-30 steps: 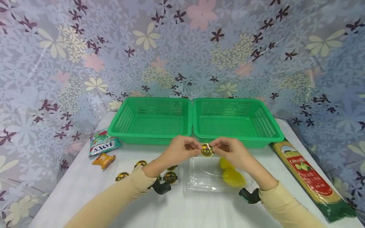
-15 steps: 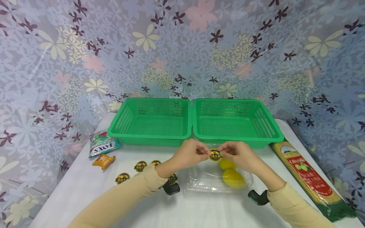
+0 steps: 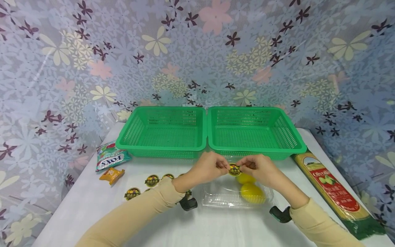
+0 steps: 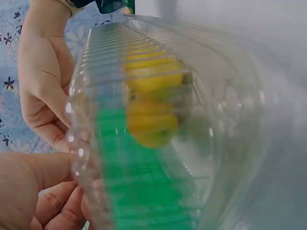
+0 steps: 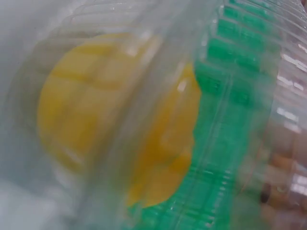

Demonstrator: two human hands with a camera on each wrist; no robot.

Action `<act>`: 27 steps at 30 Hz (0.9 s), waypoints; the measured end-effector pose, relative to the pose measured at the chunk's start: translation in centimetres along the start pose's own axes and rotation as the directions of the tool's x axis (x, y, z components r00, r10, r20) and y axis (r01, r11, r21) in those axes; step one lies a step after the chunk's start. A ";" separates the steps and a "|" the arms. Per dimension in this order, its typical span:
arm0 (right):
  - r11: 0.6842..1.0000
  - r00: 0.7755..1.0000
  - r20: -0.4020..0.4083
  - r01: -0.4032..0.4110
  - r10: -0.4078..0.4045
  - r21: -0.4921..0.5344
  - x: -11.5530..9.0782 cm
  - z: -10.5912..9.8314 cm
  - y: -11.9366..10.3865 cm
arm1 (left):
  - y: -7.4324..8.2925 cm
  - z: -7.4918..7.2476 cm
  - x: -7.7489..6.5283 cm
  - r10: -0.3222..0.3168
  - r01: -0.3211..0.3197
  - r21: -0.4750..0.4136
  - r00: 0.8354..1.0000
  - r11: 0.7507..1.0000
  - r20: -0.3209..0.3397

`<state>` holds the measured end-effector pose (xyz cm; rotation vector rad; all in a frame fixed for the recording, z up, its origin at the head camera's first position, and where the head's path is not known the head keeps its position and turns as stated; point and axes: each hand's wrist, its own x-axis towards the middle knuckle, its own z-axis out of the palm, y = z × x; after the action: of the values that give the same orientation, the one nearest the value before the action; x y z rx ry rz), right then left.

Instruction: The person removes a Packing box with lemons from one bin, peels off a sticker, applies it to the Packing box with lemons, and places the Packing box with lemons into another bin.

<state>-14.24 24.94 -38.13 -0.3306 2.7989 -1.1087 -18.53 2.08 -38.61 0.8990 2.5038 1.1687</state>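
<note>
A round black-and-gold sticker is stretched between my two hands in the head view. My left hand pinches its left edge, and my right hand pinches the right edge. Directly beneath is a clear plastic clamshell box, lid down, with two yellow lemon-like fruits in its right half. The left wrist view looks through the ribbed box wall at the fruits, fingertips close along the lid. Seen from the right wrist, the fruit is blurred behind plastic.
Two green baskets stand side by side at the back. More round stickers lie left, partly under my left sleeve. A FOX'S candy bag and orange packet sit far left; a pasta bag lies right.
Both hands have moved right and slightly down with the sticker, bringing it over the back of the box. The box and fruits have stayed put.
</note>
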 end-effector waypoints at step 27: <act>0.995 0.997 -0.053 0.043 -0.048 -0.095 -0.6 0.5 0.0 | 0.3 0.3 -0.3 0.063 -0.067 0.081 0.997 0.994 0.055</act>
<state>-13.58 24.77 -38.46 -0.3805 2.9121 -1.0132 -18.06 2.25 -38.58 1.0261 2.5148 1.0536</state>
